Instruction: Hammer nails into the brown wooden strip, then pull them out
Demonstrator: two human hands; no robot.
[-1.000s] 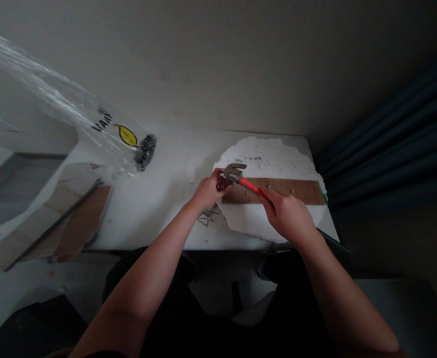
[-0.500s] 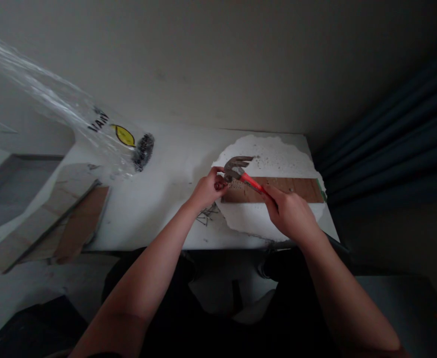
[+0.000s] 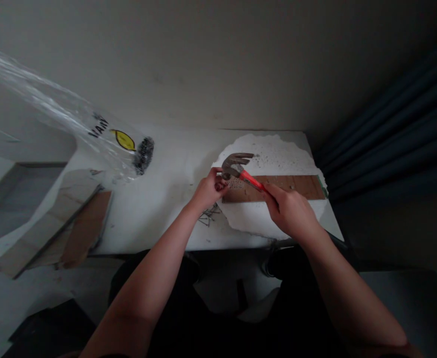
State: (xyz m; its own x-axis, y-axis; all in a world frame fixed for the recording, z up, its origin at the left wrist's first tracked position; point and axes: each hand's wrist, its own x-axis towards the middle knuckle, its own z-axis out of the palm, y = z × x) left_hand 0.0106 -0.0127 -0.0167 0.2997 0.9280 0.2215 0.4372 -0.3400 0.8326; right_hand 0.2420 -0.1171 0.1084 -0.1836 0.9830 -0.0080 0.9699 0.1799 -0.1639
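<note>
My right hand (image 3: 292, 210) is wrapped round the red handle of a claw hammer (image 3: 253, 180). The hammer's dark metal head lies just above the left end of a brown wooden board (image 3: 291, 188), its claw turned up and away. Beside that end, the fingers of my left hand (image 3: 207, 191) are curled in a pinch close to the hammer face. What they hold is too small and dark to make out. Small dots show in the board near them. Under the board lies a ragged-edged white slab (image 3: 248, 219). Several loose nails (image 3: 208, 216) lie just below my left hand.
On the left, a clear plastic bag (image 3: 114, 149) with a yellow mark and a dark clump at its end rests on the white table (image 3: 147, 199). Several board pieces (image 3: 86, 228) overhang the table's left front edge. A dark curtain (image 3: 397, 129) hangs at the right.
The hammer head is slightly higher and further left, still close to my left fingers. Both hands keep their grip. The whole view has shifted a little.
</note>
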